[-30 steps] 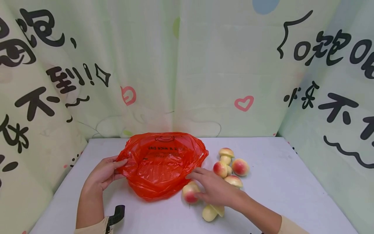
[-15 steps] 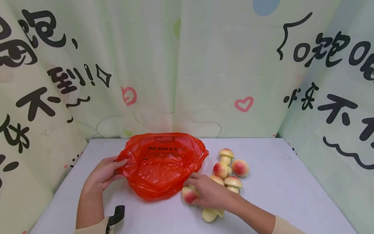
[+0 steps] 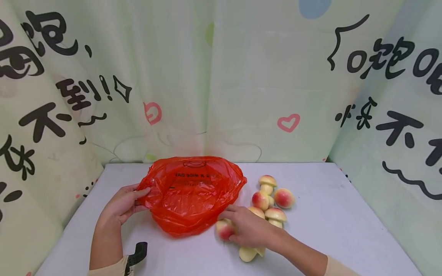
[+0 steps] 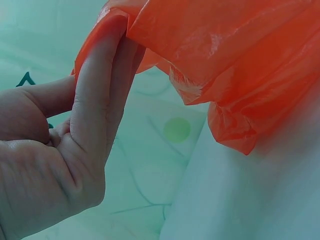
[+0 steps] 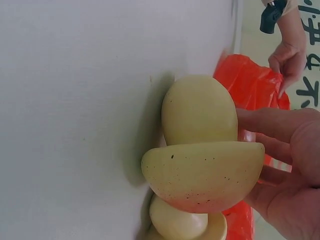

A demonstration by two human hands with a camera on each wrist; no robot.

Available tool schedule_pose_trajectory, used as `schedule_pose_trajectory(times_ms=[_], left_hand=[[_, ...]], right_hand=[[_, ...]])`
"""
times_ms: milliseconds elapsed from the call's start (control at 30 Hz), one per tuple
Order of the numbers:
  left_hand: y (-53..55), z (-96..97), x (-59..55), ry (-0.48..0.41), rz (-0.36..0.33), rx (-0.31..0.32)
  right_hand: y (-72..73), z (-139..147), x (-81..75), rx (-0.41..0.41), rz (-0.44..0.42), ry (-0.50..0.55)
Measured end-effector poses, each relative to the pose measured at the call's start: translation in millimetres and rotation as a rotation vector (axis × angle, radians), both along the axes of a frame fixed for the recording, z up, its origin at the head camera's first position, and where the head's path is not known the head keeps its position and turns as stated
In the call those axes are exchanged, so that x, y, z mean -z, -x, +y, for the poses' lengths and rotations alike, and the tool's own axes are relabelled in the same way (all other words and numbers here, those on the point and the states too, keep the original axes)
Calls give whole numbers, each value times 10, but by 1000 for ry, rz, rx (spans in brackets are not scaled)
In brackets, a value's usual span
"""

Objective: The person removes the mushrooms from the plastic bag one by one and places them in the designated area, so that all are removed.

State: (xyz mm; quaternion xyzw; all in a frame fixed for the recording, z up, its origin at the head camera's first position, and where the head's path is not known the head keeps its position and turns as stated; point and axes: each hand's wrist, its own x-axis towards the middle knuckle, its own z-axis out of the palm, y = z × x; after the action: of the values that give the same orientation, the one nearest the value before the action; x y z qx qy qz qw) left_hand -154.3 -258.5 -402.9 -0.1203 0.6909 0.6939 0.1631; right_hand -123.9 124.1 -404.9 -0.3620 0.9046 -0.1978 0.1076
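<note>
My left hand (image 3: 121,203) pinches the rim of a red plastic bag (image 3: 193,203), thumb on one side and straight fingers on the other. The bag's wide mouth faces me, with dark print on its far wall. Beside the bag's right edge, my right hand (image 3: 248,226) holds a toy mushroom (image 3: 225,230) by its round yellow-and-red cap, fingers at the far side and thumb at the near side. Its stem is hidden. Just below that hand lies another mushroom (image 3: 248,253), partly covered; in the right wrist view this pale mushroom (image 5: 200,175) stands before the fingers (image 5: 270,122).
Several more mushrooms lie to the right of the right hand: an upright one (image 3: 267,184) at the back, a round-capped one (image 3: 284,197), a red-capped one (image 3: 260,200) and a nearer one (image 3: 275,215). The white table (image 3: 328,214) meets a printed curtain (image 3: 241,96) behind.
My right hand has drawn slightly back from the bag's edge and lowered around the round-capped mushroom, then stayed there. The left hand and bag have kept still.
</note>
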Motion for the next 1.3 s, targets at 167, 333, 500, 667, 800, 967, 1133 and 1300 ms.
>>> schedule_pose_trajectory(times_ms=[167, 333, 500, 667, 800, 967, 1133, 1300], left_hand=[[4, 10, -1, 4, -2, -3], [7, 16, 1, 13, -7, -5], [-4, 13, -2, 15, -11, -5], [-5, 19, -6, 22, -16, -11], [-2, 32, -10, 28, -16, -10], [6, 32, -3, 30, -12, -5], [13, 34, -5, 28, -11, 5], [18, 36, 3, 21, -12, 11]], right_hand=[[-54, 59, -27, -11, 13, 27], [-139, 122, -90, -16, 23, 48], [-221, 181, -166, 1, 58, 30], [-296, 269, -245, 31, 69, 56], [-374, 396, -284, 36, 98, 127], [-461, 548, -284, 39, 233, 197], [-509, 678, -288, 75, 294, 235], [-521, 847, -285, 131, 267, 270]])
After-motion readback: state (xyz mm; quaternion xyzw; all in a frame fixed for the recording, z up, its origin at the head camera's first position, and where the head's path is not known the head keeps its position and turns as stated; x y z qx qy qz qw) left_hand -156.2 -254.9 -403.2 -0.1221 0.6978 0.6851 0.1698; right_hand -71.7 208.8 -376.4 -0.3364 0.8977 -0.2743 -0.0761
